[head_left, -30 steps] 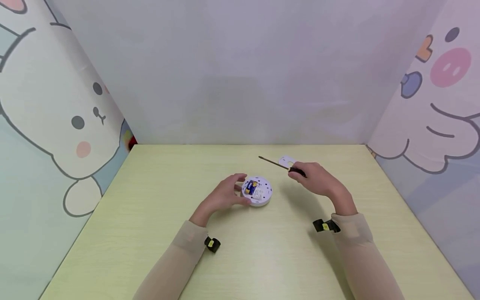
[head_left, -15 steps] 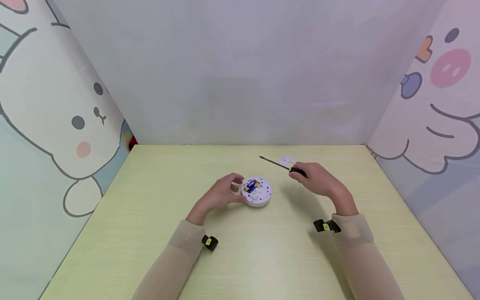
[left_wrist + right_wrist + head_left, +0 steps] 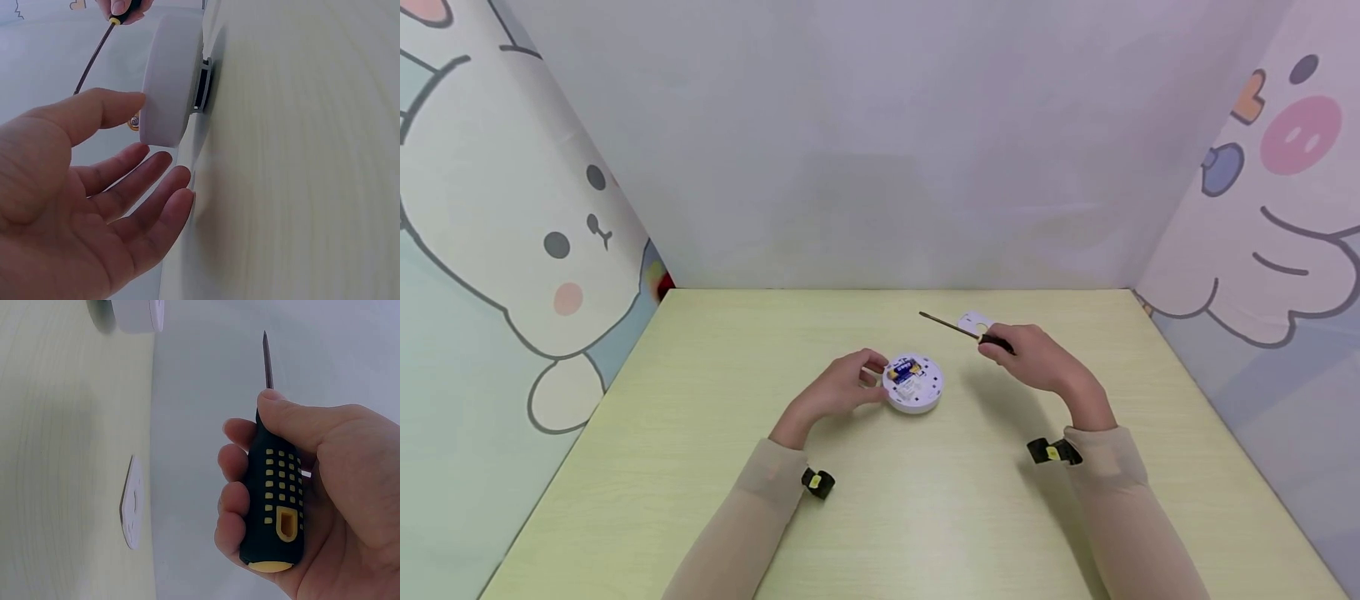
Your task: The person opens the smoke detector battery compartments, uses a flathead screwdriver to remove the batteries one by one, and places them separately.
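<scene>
A round white device point(image 3: 925, 390), which looks like a smoke detector, lies on the table with its back up, showing a blue and yellow battery point(image 3: 904, 371). My left hand point(image 3: 838, 385) is at its left side, fingers loosely spread. In the left wrist view the thumb tip meets the rim of the device, while the other fingers point(image 3: 156, 212) sit just below its edge. My right hand point(image 3: 1033, 357) grips a screwdriver point(image 3: 275, 487) by its black and yellow handle, thumb along the top. Its thin shaft points up and left in the head view, away from the device.
A thin white plate point(image 3: 972, 322) with a hole lies on the table behind the screwdriver. The pale wooden table point(image 3: 700, 375) ends at a plain back wall point(image 3: 880, 167). Cartoon-printed walls point(image 3: 550, 208) stand on both sides.
The round device has turned clockwise in the head view, and its battery now lies more level. My left hand has shifted slightly left. The right hand with the screwdriver has barely moved.
</scene>
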The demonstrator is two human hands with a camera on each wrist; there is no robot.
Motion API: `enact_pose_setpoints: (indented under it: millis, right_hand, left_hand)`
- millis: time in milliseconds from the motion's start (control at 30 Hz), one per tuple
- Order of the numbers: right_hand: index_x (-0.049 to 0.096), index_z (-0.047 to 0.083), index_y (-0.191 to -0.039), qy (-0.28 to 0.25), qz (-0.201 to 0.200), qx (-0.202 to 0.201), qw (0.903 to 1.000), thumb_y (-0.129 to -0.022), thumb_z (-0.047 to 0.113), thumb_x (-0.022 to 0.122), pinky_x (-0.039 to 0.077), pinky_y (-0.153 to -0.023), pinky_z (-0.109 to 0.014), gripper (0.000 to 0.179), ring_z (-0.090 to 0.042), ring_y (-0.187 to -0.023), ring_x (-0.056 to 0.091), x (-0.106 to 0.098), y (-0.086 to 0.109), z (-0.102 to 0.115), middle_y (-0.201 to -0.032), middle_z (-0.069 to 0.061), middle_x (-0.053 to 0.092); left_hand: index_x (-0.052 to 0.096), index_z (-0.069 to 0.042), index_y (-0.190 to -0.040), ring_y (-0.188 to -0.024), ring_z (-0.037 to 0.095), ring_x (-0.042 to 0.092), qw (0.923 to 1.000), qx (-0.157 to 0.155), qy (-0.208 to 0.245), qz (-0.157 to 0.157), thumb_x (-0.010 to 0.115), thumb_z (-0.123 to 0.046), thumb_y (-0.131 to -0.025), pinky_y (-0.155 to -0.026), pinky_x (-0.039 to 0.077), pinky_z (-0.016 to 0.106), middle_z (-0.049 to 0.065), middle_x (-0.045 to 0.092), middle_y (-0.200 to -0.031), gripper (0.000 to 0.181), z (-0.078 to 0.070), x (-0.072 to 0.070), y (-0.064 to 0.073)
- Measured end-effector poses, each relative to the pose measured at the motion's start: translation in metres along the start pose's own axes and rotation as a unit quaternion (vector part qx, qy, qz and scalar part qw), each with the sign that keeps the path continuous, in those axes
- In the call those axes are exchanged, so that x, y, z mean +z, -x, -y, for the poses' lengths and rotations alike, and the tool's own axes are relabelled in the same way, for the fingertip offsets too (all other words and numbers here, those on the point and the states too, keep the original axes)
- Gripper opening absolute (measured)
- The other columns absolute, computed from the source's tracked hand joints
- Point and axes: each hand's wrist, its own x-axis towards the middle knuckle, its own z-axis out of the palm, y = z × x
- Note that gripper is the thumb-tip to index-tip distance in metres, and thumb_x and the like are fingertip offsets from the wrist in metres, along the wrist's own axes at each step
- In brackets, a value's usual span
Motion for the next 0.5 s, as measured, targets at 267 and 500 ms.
enact_pose_setpoints:
  millis: [267,500]
  right_hand:
    - [0.067,0.017,-0.106,0.001,0.0,-0.002,1.0,-0.111,0.026,0.059,0.046,-0.073,-0.039,0.014,-0.019,-0.076,0.054,-0.0003,-0.0004,-0.0004,-0.088,-0.002,0.063]
    - [0.067,0.017,-0.106,0.002,0.001,-0.002,1.0,-0.111,0.026,0.059,0.046,-0.072,-0.039,0.014,-0.019,-0.075,0.053,-0.0003,-0.0004,-0.0011,-0.087,-0.001,0.062]
  left_hand:
    - [0.06,-0.011,-0.143,-0.119,0.021,0.065,0.9998,0.009,-0.018,0.005,0.077,-0.018,-0.099,-0.103,0.054,0.042,0.005,0.066,-0.137,0.048,-0.0002,0.0006,-0.0007]
    - [0.058,-0.009,-0.148,-0.117,0.022,0.064,0.999,0.025,-0.036,0.002,0.074,-0.015,-0.1,-0.101,0.055,0.039,0.007,0.063,-0.139,0.051,-0.002,0.0017,0.0002]
